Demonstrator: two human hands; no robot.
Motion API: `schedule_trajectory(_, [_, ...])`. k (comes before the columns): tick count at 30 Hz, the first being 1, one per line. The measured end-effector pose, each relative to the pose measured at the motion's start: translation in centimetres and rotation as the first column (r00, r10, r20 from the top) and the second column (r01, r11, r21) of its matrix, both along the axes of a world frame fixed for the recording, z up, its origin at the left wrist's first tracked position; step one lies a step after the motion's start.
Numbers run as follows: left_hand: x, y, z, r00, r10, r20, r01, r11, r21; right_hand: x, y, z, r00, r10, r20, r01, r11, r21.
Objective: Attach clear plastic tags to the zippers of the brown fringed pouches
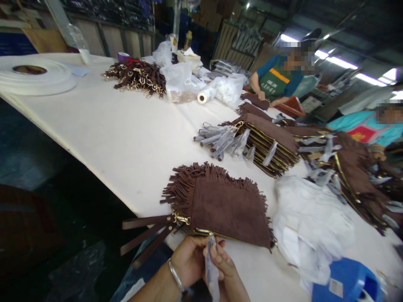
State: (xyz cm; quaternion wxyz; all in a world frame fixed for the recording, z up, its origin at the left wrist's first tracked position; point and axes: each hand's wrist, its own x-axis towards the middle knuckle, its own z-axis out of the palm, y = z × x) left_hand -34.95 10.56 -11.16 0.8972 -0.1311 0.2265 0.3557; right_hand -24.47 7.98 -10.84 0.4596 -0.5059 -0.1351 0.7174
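A brown suede-like clutch bag (229,209) with fringe along its far and side edges lies at the table's near edge. Its gold zipper runs along the side facing me, partly open at the left end. From the zipper hangs a zipper pull wrapped in clear plastic (212,268). My right hand (226,264) pinches this wrapped pull. My left hand (189,258), with a silver bracelet at the wrist, is closed at the same pull, close to the zipper; its fingertips are partly hidden. Brown wrist straps (146,235) on gold clasps extend left past the table edge.
Stacked brown clutch bags (273,134) with plastic-wrapped pulls lie beyond. White plastic bags (311,222) and a blue container (346,281) are at right. A pile of straps with clasps (138,77) and a white tape roll (34,75) lie farther back. Two co-workers stand across the table.
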Motion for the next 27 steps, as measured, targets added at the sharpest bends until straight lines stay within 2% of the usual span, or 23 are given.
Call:
schedule_trajectory(3, [-0.1, -0.2, 0.5, 0.998, 0.009, -0.055, -0.006, 0.999, 0.041, -0.8, -0.4, 1.3, 0.998, -0.028, -0.053, 0.026, 0.999, -0.042])
schedule_trajectory(5, [0.0, -0.4, 0.6, 0.986, 0.083, -0.148, -0.068, 0.992, 0.103, -0.9, -0.5, 1.7, 0.997, -0.05, -0.067, 0.05, 0.999, -0.014])
schedule_trajectory(8, [0.3, -0.8, 0.6, 0.906, 0.269, -0.326, -0.18, 0.944, 0.278, -0.8, -0.6, 1.5, 0.995, -0.094, -0.042, 0.096, 0.994, 0.05])
schedule_trajectory(11, [0.6, -1.1, 0.8, 0.803, 0.372, -0.466, -0.18, 0.896, 0.406, -0.4, -0.8, 0.6, 0.993, -0.111, 0.051, 0.106, 0.991, 0.081])
schedule_trajectory(16, [0.4, -1.6, 1.7, 0.692, 0.386, -0.611, -0.167, 0.908, 0.384, -0.3, -0.9, -0.5, 0.966, -0.112, 0.232, 0.082, 0.987, 0.136])
schedule_trajectory(21, [0.2, -1.9, 2.8, 0.608, 0.382, -0.696, -0.112, 0.909, 0.401, -0.6, -0.7, -0.1, 0.933, -0.113, 0.343, 0.05, 0.981, 0.186])
schedule_trajectory(25, [0.6, -1.7, 2.3, 0.478, 0.388, -0.788, -0.025, 0.903, 0.429, -1.1, -0.9, 0.1, 0.856, -0.143, 0.497, 0.03, 0.973, 0.229])
schedule_trajectory(27, [0.8, -1.6, 1.9, 0.447, 0.392, -0.804, 0.006, 0.898, 0.441, -1.4, -1.2, 0.1, 0.828, -0.152, 0.539, 0.005, 0.964, 0.264])
